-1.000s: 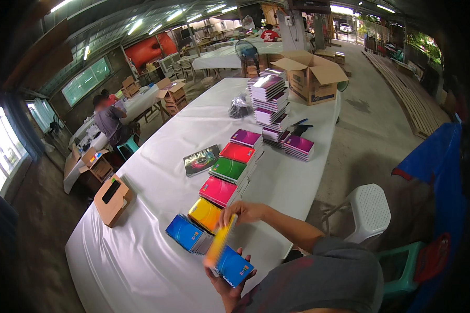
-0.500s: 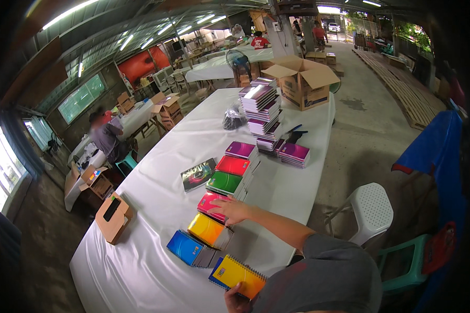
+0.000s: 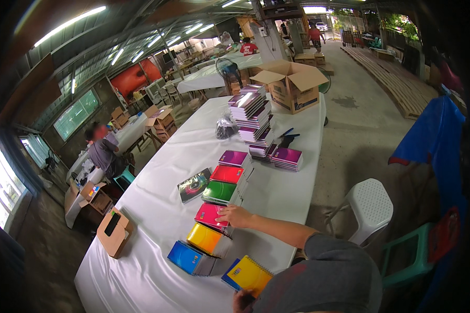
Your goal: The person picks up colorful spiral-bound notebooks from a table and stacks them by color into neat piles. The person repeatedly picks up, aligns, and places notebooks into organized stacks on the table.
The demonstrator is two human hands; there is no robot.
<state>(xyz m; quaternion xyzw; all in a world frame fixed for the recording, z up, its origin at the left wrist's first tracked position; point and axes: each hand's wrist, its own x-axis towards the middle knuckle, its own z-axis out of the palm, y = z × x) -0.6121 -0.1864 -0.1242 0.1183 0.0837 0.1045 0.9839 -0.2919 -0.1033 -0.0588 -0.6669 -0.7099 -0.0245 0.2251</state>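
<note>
My left hand [image 3: 243, 300] grips a yellow spiral notebook [image 3: 251, 276] with a blue notebook [image 3: 232, 273] beneath it, low in the view. Farther up, the fingers of my right hand [image 3: 234, 215] close on the right edge of a pink-red notebook [image 3: 209, 214] on top of its pile. Nearer to me along the row stand a yellow notebook stack [image 3: 203, 236] and a blue notebook stack [image 3: 184, 255]. Beyond my right hand are piles topped by a green notebook [image 3: 218, 191], a red notebook [image 3: 227, 173] and a purple notebook [image 3: 232, 157].
A tall purple notebook stack [image 3: 251, 112] and a cardboard box [image 3: 297, 94] stand at the far end of the white-covered table [image 3: 151, 208]. A dark-covered pack [image 3: 194, 185] lies left of the row. A white stool [image 3: 371, 206] is at the right.
My right hand's spread fingers have drawn in to the right edge of the pink-red notebook. My left hand has shifted right and down with the yellow and blue notebooks. The view has turned slightly.
</note>
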